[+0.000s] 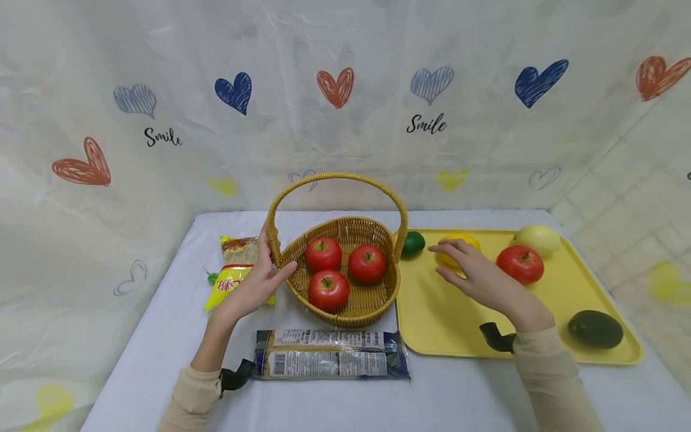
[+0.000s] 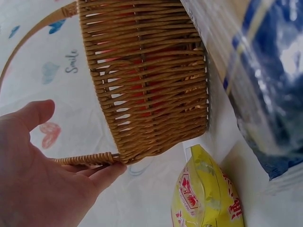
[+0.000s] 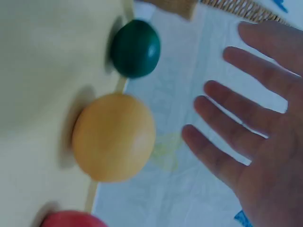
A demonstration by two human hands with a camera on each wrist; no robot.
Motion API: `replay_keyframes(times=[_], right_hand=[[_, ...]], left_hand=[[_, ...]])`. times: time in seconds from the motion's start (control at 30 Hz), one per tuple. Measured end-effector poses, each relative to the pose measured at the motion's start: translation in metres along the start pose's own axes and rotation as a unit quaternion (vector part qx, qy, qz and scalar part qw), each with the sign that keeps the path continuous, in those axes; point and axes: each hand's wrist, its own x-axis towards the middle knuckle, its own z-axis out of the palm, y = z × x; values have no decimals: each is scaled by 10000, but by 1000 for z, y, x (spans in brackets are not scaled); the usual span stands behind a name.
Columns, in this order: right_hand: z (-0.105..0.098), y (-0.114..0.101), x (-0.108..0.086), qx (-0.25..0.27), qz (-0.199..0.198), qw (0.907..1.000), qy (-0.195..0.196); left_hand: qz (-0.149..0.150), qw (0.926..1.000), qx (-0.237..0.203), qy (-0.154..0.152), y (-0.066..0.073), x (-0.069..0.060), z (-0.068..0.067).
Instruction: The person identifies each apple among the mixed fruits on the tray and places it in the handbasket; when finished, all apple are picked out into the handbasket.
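A wicker basket (image 1: pixel 351 321) with a tall arched handle stands in the middle, holding three red apples (image 1: pixel 329 290). At its left side is my left hand (image 1: pixel 252 288); in the left wrist view its extended fingers lie behind the base of the handle (image 2: pixel 87 160), while the thumb stands apart. My right hand (image 1: pixel 486 282) hovers over the yellow tray (image 1: pixel 437 324), fingers spread and holding nothing. Closest to it is a round yellow fruit (image 3: pixel 114 137), partly covered by the hand in the head view. A small dark green fruit (image 3: pixel 136 48) sits near the tray's left edge.
A red apple (image 1: pixel 520 264), a pale round fruit (image 1: pixel 537 239) and a dark green oval one (image 1: pixel 595 329) lie on the tray. Yellow food packets (image 1: pixel 229 279) lie left of the basket. In front, a long plastic package (image 1: pixel 330 355) lies flat.
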Motion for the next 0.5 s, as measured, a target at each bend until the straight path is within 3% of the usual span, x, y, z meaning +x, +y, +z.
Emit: replay_keyframes(times=[0.2,0.5], right_hand=[[-8,32,-9,-343,395,9980,346],[-20,77,-23,-205,1320,9907,238]], left_hand=[[-62,10000,58,-43,-2,-3,1],[-58,9999,54,-77,-1,-1,-1]])
